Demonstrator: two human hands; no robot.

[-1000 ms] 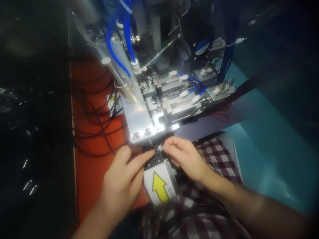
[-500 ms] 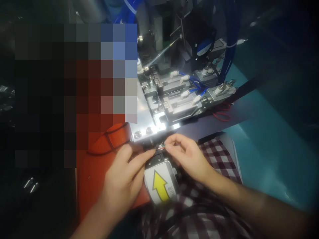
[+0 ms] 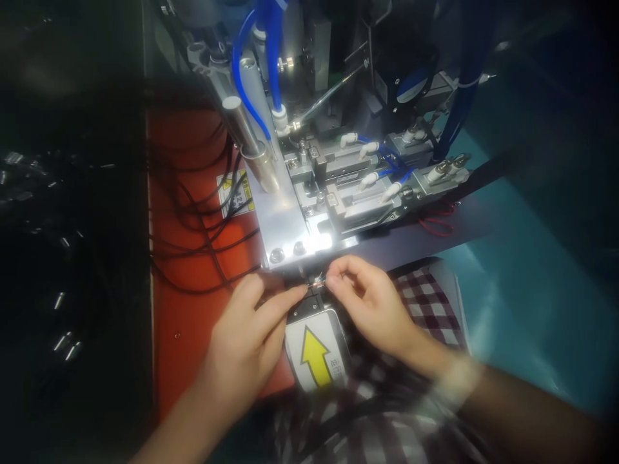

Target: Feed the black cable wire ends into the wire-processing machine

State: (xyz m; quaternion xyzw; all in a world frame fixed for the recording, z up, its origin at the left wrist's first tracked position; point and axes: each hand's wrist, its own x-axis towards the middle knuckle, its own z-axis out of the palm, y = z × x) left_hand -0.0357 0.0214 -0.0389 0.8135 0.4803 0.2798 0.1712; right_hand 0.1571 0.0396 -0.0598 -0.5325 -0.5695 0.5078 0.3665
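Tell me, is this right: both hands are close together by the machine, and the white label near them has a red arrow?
Not quite: the arrow on the white label is yellow, as the head view shows. The rest stands.

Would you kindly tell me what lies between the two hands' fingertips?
In the head view, a small piece with thin, wire-like strands lies between the left hand and the right hand, too small to make out fully.

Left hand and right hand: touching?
Apart. The head view shows a visible gap between the left hand and the right hand, with thin wire-like strands in it.
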